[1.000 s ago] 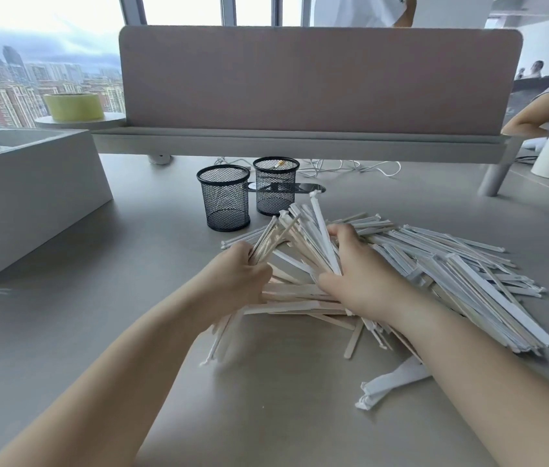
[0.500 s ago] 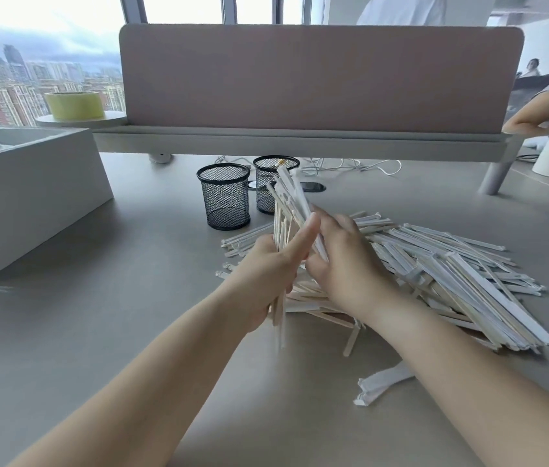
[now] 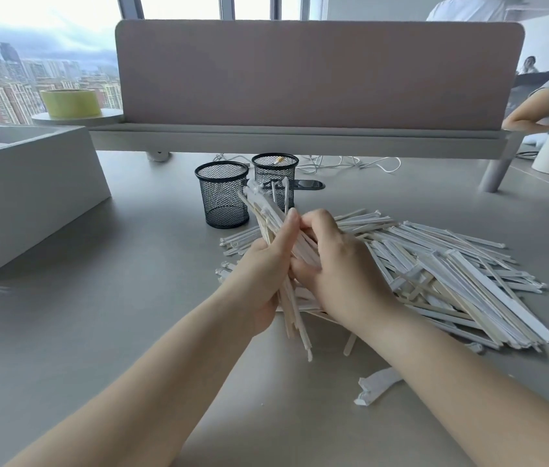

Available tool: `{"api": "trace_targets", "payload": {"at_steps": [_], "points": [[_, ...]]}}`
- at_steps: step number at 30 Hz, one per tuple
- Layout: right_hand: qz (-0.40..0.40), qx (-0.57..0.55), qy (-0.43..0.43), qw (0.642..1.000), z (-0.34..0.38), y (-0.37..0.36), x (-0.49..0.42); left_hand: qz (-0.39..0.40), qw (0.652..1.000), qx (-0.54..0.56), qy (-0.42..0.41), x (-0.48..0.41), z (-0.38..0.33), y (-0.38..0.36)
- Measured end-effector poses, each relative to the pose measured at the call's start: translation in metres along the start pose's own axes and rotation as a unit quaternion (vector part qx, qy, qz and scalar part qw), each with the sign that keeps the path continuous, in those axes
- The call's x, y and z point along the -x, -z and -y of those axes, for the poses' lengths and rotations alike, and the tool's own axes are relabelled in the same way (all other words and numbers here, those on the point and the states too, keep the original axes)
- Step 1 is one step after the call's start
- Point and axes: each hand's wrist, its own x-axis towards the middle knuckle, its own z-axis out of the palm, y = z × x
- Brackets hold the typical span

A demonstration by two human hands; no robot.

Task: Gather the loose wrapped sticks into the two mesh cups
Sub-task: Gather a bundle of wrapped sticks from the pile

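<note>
Left hand [image 3: 264, 276] curled round bundle of white paper-wrapped sticks [image 3: 263, 210]. Right hand [image 3: 338, 274] has fingers bent, pinching same bundle from opposite side. Bundle near-upright, top tips leaning toward nearer black wire-mesh cup [image 3: 222, 197], just beside its right wall. Second black mesh cup [image 3: 275, 173] behind-right of nearer cup. Loose stick pile [image 3: 451, 261] lies flat, right of cup. Left hand nearer cup.

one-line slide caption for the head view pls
Left hand and right hand hold a bundle of wrapped sticks by the pile, near two mesh cups.
</note>
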Motion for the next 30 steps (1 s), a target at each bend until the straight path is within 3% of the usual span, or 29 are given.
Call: {"api": "trace_targets", "payload": {"at_steps": [12, 18, 22, 26, 30], "points": [[0.01, -0.033, -0.037, 0.999, 0.001, -0.006, 0.003, -0.055, 0.992, 0.113, 0.006, -0.002, -0.002, 0.003], [0.013, -0.178, -0.052, 0.983, 0.003, 0.001, 0.001, -0.11, 0.988, 0.099, -0.047, -0.005, -0.006, 0.008], [0.117, -0.298, -0.15, 0.935, 0.004, 0.019, 0.004, -0.189, 0.967, 0.121, -0.121, -0.009, -0.018, 0.015], [0.283, -0.162, -0.14, 0.935, 0.003, 0.036, 0.007, -0.249, 0.942, 0.159, -0.158, -0.012, -0.029, 0.033], [0.293, -0.053, -0.116, 0.948, 0.003, 0.032, 0.01, -0.271, 0.926, 0.211, -0.158, -0.015, -0.03, 0.042]]}}
